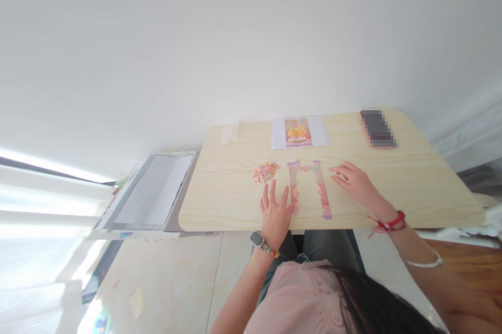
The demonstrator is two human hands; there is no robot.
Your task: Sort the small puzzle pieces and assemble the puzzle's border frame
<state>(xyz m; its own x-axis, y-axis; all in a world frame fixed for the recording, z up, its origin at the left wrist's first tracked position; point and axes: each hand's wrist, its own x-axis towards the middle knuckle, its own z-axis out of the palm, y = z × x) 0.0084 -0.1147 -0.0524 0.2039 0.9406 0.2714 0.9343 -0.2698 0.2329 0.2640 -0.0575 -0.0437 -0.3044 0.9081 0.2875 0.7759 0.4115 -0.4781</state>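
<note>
Two hands lie flat, fingers spread, on our bench (411,187): left hand (275,212) touching the puzzle frame (309,187) (lower centre), right hand (355,181) just beside it.

my left hand (275,210) lies flat, fingers spread, palm down, just left of the puzzle strip (309,187). my right hand (355,180) rests to its right, fingers loosely curled, pointing toward it, wrist low.

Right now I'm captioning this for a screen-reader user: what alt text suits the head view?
A person's left hand rests flat beside a partly assembled puzzle frame on a light wooden table, while the right hand touches the table to its right. A pile of loose pieces and a reference picture lie behind.
</note>
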